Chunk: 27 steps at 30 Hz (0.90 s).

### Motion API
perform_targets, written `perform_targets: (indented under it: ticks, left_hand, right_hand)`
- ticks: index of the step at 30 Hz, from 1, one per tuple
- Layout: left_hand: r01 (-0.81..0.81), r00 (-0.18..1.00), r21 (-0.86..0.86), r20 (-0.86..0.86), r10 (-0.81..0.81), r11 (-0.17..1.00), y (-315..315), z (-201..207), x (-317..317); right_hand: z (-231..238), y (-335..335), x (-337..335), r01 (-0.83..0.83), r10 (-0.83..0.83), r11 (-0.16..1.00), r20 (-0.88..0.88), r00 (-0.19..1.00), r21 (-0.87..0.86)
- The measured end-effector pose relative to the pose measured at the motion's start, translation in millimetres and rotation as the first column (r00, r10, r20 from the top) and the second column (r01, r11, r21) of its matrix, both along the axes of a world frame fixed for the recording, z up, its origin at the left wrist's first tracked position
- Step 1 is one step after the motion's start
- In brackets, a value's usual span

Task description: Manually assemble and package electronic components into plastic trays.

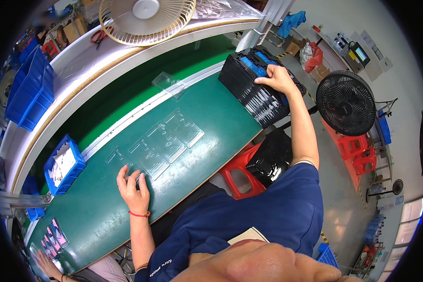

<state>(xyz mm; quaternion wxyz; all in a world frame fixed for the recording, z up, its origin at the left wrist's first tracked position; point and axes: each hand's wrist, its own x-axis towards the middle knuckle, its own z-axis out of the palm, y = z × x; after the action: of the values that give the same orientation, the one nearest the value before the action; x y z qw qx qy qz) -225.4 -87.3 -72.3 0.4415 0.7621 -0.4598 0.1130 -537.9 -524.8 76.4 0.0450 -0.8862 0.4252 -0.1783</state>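
Observation:
Several clear plastic trays [163,142] lie in a row on the green tabletop [207,160]. My left hand [134,191], with a red cord at the wrist, is at the near edge of the leftmost clear tray [120,159]. Its fingers are curved and apart, with nothing visible between them. Off to the right, my right hand [282,80] is over the top of a tall stack of black trays [254,91] that holds blue pieces [254,66]. Thumb and fingers there are bent together; whatever they grip is hidden.
Another clear tray [170,84] rests on the rail at the table's far side. A blue bin [65,164] with white pieces stands left. Pink-and-dark parts [54,238] lie near a co-worker's hand [46,264]. A red stool [242,176] and a black fan [345,102] are right.

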Motion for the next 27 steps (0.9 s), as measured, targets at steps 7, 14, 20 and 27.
perform_targets:
  ticks: [7, 14, 20, 27]
  left_hand:
    - [-0.023, 0.999, -0.032, 0.029, 0.024, 0.999, -1.2, -2.8, 2.6]
    - [-0.079, 0.996, -0.038, 0.039, 0.081, 0.996, -2.8, -1.6, 0.5]
    - [-0.057, 0.996, -0.037, 0.072, 0.059, 0.998, -2.8, 0.5, -0.6]
    - [-0.045, 0.997, -0.046, 0.059, 0.048, 0.998, -3.9, 1.2, -0.6]
  right_hand:
    - [0.0, -108.3, 28.3, 0.053, -0.051, 0.993, 0.027, 0.998, -0.105]
    - [-11.6, -131.6, 44.1, 0.120, -0.119, 0.993, -0.091, 0.989, 0.008]
    - [5.2, -115.2, 48.7, 0.098, -0.099, 0.994, 0.000, 0.995, -0.045]
    - [-12.1, -84.6, 81.3, -0.210, 0.216, 0.975, -0.077, 0.973, 0.071]
